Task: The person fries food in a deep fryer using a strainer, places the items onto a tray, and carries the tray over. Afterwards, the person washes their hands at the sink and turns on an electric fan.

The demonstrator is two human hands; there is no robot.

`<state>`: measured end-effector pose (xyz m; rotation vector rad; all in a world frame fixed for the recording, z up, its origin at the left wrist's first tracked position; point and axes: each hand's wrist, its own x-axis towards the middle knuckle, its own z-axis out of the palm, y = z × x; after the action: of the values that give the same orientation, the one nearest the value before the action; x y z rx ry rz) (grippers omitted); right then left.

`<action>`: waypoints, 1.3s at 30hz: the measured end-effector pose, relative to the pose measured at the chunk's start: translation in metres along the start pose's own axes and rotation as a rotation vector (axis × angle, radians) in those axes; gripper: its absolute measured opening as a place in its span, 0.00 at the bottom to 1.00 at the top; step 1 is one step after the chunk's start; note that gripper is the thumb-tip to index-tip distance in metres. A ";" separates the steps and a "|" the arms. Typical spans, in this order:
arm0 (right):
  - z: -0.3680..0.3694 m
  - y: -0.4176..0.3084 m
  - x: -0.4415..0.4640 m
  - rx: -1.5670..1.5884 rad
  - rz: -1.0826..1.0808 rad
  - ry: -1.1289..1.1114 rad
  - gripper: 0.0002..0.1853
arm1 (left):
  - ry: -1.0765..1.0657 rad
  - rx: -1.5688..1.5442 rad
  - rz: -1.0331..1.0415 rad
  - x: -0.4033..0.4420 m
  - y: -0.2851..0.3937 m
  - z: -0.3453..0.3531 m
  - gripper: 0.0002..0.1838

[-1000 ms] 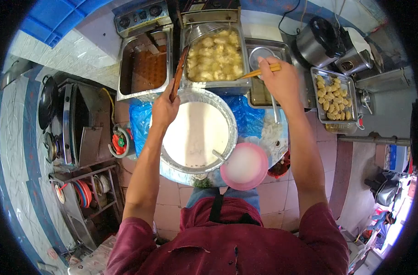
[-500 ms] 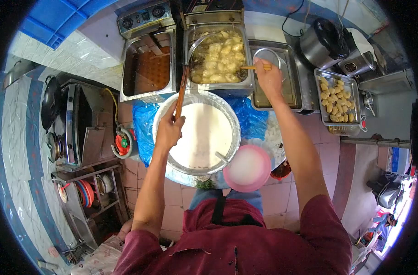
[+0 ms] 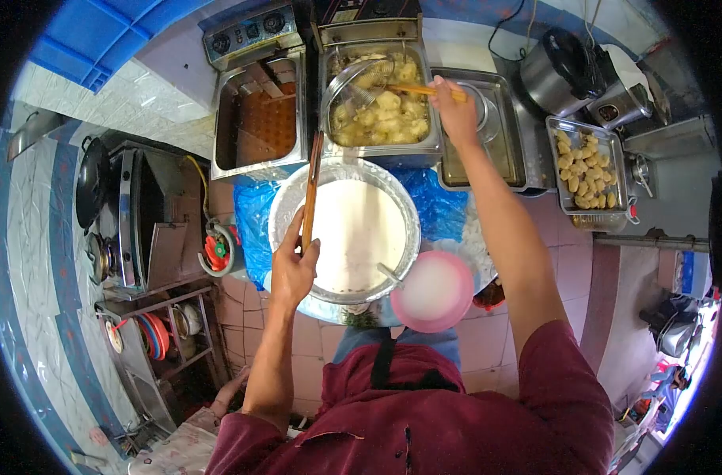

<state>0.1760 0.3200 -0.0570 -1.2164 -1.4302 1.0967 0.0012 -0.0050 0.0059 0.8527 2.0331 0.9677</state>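
Left hand [image 3: 294,273] has its fingers and thumb pinched around the lower end of a long brown wooden handle [image 3: 312,190], over the left side of a big round metal pot [image 3: 411,226] of white liquid. Handle leads up to a round wire-mesh metal strainer [image 3: 343,77], tilted in a square stainless fryer [image 3: 420,150] just beyond the pot. Right hand [image 3: 456,115] is pinching yellowish wooden chopsticks [image 3: 426,91] beyond the pot and off to its right, tips over the fryer by the strainer; can't tell if they touch. Loads of knobbly pale-yellow pieces [image 3: 385,119] sit in that bubbling oil. Further out: a second square metal vat [image 3: 302,127] with brown liquid, beyond the pot to the left; a pink round bowl [image 3: 462,277] of cloudy white stuff, near right of the pot; and a rectangular metal tray [image 3: 590,209] of tan lumps [image 3: 587,170], well right of it.
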 end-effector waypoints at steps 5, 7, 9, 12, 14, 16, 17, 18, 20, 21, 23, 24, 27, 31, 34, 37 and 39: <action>-0.027 -0.028 -0.002 0.038 -0.044 0.001 0.17 | 0.022 -0.099 0.046 0.000 0.002 -0.002 0.32; -0.041 -0.043 -0.010 0.007 -0.082 0.024 0.18 | 0.040 -0.056 0.089 0.011 0.000 -0.005 0.32; -0.057 -0.068 -0.021 -0.155 -0.073 0.015 0.18 | 0.104 0.058 0.199 0.027 -0.001 -0.007 0.32; -0.072 -0.101 -0.040 -0.360 -0.038 0.007 0.19 | 0.103 0.189 0.143 0.046 0.010 -0.011 0.32; -0.076 -0.110 -0.048 -0.425 0.030 -0.043 0.18 | 0.119 0.210 0.164 0.059 0.014 -0.008 0.32; -0.079 -0.112 -0.053 -0.490 0.016 -0.096 0.18 | 0.157 0.310 0.217 0.068 0.020 -0.006 0.32; -0.079 -0.112 -0.054 -0.552 0.002 -0.152 0.17 | 0.156 0.310 0.217 0.072 0.023 -0.003 0.32; -0.076 -0.105 -0.054 -0.552 0.002 -0.151 0.17 | 0.168 0.341 0.257 0.077 0.025 0.000 0.32; -0.065 -0.077 -0.051 -0.359 -0.009 -0.127 0.19 | 0.180 0.372 0.299 0.086 0.024 0.004 0.31; -0.060 -0.067 -0.049 -0.358 -0.013 -0.122 0.19 | 0.161 0.370 0.272 0.094 0.019 0.008 0.31; -0.049 -0.048 -0.048 -0.327 0.021 -0.112 0.19 | 0.138 0.369 0.243 0.099 0.010 0.015 0.31; -0.045 -0.042 -0.049 -0.325 0.021 -0.112 0.19 | 0.128 0.366 0.244 0.099 0.008 0.018 0.31; -0.035 -0.025 -0.052 -0.283 0.022 -0.054 0.19 | 0.095 0.287 0.204 0.100 -0.006 0.025 0.31; -0.027 -0.003 -0.054 -0.390 -0.069 0.016 0.18 | 0.039 0.186 0.154 0.087 -0.017 0.024 0.31; -0.024 0.006 -0.054 -0.346 -0.097 0.081 0.18 | 0.023 0.112 0.097 0.063 -0.009 0.020 0.31; -0.025 0.011 -0.051 -0.299 -0.091 0.085 0.18 | 0.037 0.024 0.045 0.037 -0.004 0.017 0.31; -0.025 0.013 -0.050 -0.299 -0.090 0.063 0.18 | 0.056 -0.018 0.029 0.020 0.000 0.016 0.31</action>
<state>0.2067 0.2737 -0.0708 -1.3666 -1.6236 0.7955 0.0035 0.0168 -0.0083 0.8566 2.0611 1.0347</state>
